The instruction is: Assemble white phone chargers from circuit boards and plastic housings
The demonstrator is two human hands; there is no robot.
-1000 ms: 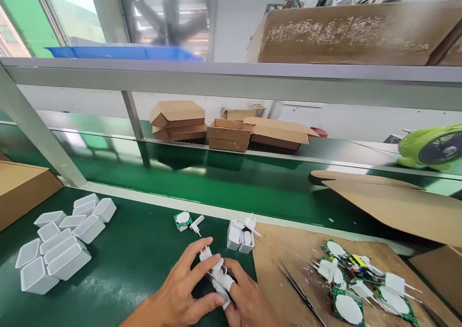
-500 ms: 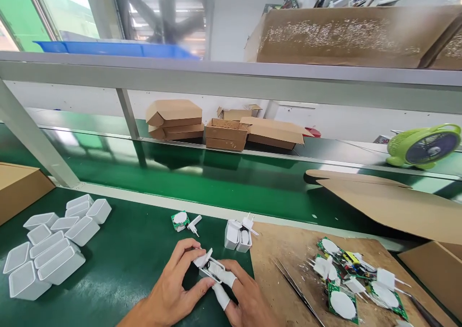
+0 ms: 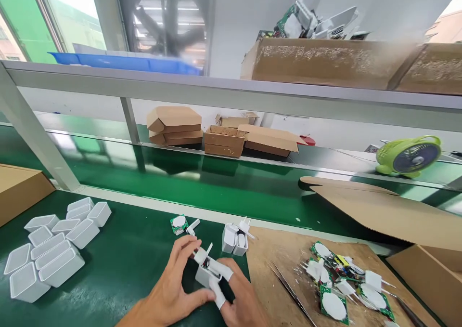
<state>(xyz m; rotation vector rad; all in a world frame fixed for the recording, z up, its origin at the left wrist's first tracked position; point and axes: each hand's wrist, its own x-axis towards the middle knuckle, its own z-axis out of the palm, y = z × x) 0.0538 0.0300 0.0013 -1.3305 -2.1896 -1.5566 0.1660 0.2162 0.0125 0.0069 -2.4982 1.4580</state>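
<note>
Between my hands is a small white plastic charger housing [image 3: 204,277], tilted, with dark wires at its mouth and a white plug piece [image 3: 200,255] sticking up from it. My left hand [image 3: 173,286] curls round its left side, fingertips at the plug piece and thumb on the lower edge. White covers sit on two fingers of my right hand [image 3: 241,293], which pinches the housing from the right. Just beyond lie a green circuit board with a white round pad [image 3: 179,224] and a loose white plug part [image 3: 193,227]. Two filled white housings [image 3: 234,240] stand to the right.
Several white housings [image 3: 57,252] cluster at the left. Metal tweezers [image 3: 291,291] and a pile of circuit boards with plugs [image 3: 334,304] lie on the brown board [image 3: 267,269]. Cardboard boxes [image 3: 429,279] flank the table; a shelf beam [image 3: 231,93] crosses above. A green fan [image 3: 407,157] stands behind.
The housing has tipped more upright in my hands, and its plug piece now points higher. My left fingers have shifted slightly left. The whole view has tilted up a little.
</note>
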